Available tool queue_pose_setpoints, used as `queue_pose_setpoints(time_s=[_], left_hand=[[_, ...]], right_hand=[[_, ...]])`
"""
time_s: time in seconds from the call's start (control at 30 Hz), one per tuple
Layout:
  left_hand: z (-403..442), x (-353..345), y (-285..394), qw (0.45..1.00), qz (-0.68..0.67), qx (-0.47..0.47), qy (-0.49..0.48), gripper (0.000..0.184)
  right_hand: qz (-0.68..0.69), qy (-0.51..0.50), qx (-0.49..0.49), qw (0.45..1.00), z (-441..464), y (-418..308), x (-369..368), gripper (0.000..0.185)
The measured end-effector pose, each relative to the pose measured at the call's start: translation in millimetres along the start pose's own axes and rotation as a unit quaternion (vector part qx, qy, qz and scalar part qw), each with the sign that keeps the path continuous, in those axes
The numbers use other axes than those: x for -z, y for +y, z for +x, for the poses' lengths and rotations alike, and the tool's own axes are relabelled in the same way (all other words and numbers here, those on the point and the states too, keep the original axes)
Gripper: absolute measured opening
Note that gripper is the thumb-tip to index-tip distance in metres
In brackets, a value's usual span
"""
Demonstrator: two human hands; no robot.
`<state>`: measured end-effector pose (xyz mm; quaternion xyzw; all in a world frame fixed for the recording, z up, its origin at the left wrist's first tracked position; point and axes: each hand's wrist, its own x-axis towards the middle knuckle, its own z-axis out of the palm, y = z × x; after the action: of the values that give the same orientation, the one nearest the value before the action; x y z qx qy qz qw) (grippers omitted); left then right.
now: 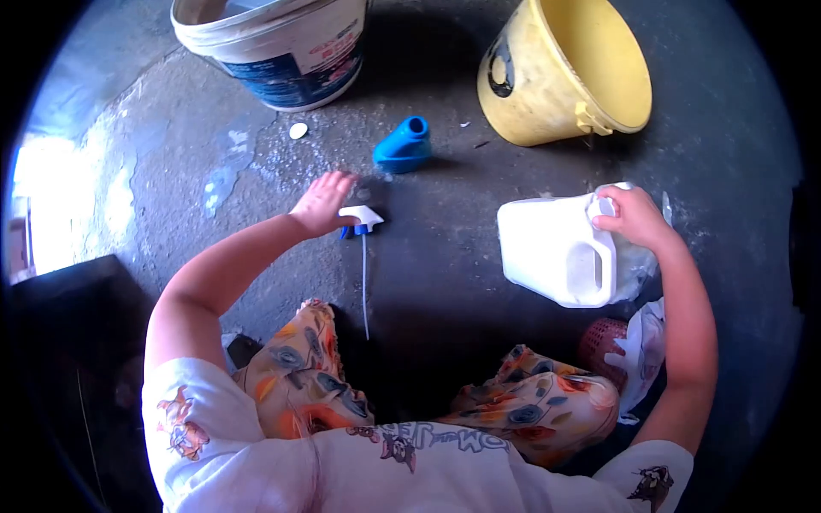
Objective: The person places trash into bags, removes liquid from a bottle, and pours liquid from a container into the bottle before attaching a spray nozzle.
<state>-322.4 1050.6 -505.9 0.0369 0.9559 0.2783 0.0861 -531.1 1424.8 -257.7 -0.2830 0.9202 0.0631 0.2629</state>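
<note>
My left hand (323, 205) is over the floor with its fingers stretched out and slightly blurred. Its thumb reaches the white and blue trigger spray head (363, 215), whose thin dip tube points toward my body. On the right, my right hand (633, 214) is closed around the neck and cap end of a white plastic jug (547, 244). The jug lies tilted, its handle toward me. Ahead of the spray head, a blue angled plastic piece with a round opening (404, 147) rests on the floor.
A white bucket (295, 64) with a blue label stands at the far left. The yellow bucket (534, 85) leans at the far right. A small white disc (298, 131) lies on the floor. Near my right knee sit a reddish perforated basket (601, 340) and a plastic bag (643, 355).
</note>
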Motion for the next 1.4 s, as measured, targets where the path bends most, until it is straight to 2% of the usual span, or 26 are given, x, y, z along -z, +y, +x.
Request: queue_pose_setpoints(time_s=[0.07, 0.1, 0.13, 0.2, 0.3, 0.33, 0.4, 0.47, 0.5, 0.53, 0.6, 0.67, 0.73, 0.8, 0.83, 1.07, 1.1, 1.13, 1.33, 1.4], left_hand=[[1.0, -6.2, 5.3, 0.994, 0.052, -0.016, -0.091, 0.075], [2.8, -15.3, 3.5, 0.989, 0.084, -0.034, -0.116, 0.074], [5.1, -21.4, 1.7, 0.982, 0.116, -0.051, -0.139, 0.074], [5.5, -33.2, -1.6, 0.987, 0.082, -0.085, -0.109, 0.063], [9.7, -31.0, 15.5, 0.988, 0.026, -0.144, -0.041, 0.054], [12.0, -18.2, 31.7, 0.976, 0.027, -0.214, 0.008, 0.052], [11.3, 27.0, 82.2, 0.966, -0.008, -0.247, 0.078, 0.05], [15.5, 55.3, 110.2, 0.944, -0.012, -0.287, 0.164, 0.05], [19.1, 67.8, 119.4, 0.934, -0.036, -0.299, 0.191, 0.051], [20.9, 79.3, 124.7, 0.924, -0.062, -0.31, 0.217, 0.053], [24.7, 100.8, 123.8, 0.891, -0.116, -0.33, 0.289, 0.059], [33.2, 102.9, 103.8, 0.875, -0.138, -0.293, 0.358, 0.08], [41.4, 94.9, 79.0, 0.892, -0.174, -0.187, 0.373, 0.086], [47.1, 84.2, 63.2, 0.932, -0.184, -0.104, 0.293, 0.092], [51.5, 78.9, 58.8, 0.939, -0.167, -0.107, 0.282, 0.088], [65.2, 69.3, 61.6, 0.956, -0.253, -0.067, 0.134, 0.067], [63.9, 70.9, 65.7, 0.956, -0.251, -0.055, 0.144, 0.058], [65.0, 71.0, 66.0, 0.955, -0.253, -0.055, 0.144, 0.056], [68.5, 65.1, 63.1, 0.948, -0.264, -0.065, 0.168, 0.05], [70.4, 62.4, 62.0, 0.943, -0.275, -0.065, 0.174, 0.051]], right_hand=[[-0.005, 0.019, -0.039, 0.999, -5.7, -2.0, -3.5, 0.042], [-0.05, -0.012, -0.072, 0.996, -9.7, -11.3, 0.0, 0.043], [-0.129, 0.05, -0.024, 0.99, -12.1, -26.4, -0.4, 0.045], [-0.279, 0.175, 0.073, 0.942, -19.4, -65.3, -8.4, 0.05], [0.002, 0.149, 0.168, 0.974, -15.9, -115.1, -44.0, 0.064], [0.107, 0.121, 0.181, 0.97, -14.3, -133.0, -56.3, 0.069], [0.278, 0.08, 0.167, 0.943, 0.1, -150.0, -87.9, 0.074], [0.399, -0.011, 0.092, 0.912, 7.4, -169.3, -85.9, 0.075], [0.393, 0.019, 0.174, 0.903, 16.9, -169.6, -87.3, 0.069], [0.362, -0.003, 0.183, 0.914, 20.1, -170.4, -77.9, 0.054], [0.339, 0.013, 0.15, 0.929, 18.9, -162.5, -47.2, 0.045], [0.375, 0.116, 0.067, 0.917, 9.2, -156.7, 1.7, 0.042], [0.51, 0.209, 0.091, 0.829, -1.3, -149.9, 37.2, 0.037], [0.561, 0.28, 0.117, 0.77, -2.5, -147.9, 52.5, 0.035], [0.564, 0.307, 0.143, 0.753, -2.0, -150.9, 57.3, 0.031], [0.522, 0.392, 0.173, 0.738, 1.2, -166.7, 73.5, 0.034], [0.518, 0.393, 0.174, 0.74, 1.7, -169.0, 73.7, 0.034], [0.513, 0.396, 0.175, 0.741, 2.2, -171.3, 74.0, 0.034], [0.49, 0.36, 0.155, 0.779, 23.2, -180.7, 46.8, 0.036], [0.524, 0.265, 0.169, 0.791, 36.6, -187.7, 23.8, 0.039]])
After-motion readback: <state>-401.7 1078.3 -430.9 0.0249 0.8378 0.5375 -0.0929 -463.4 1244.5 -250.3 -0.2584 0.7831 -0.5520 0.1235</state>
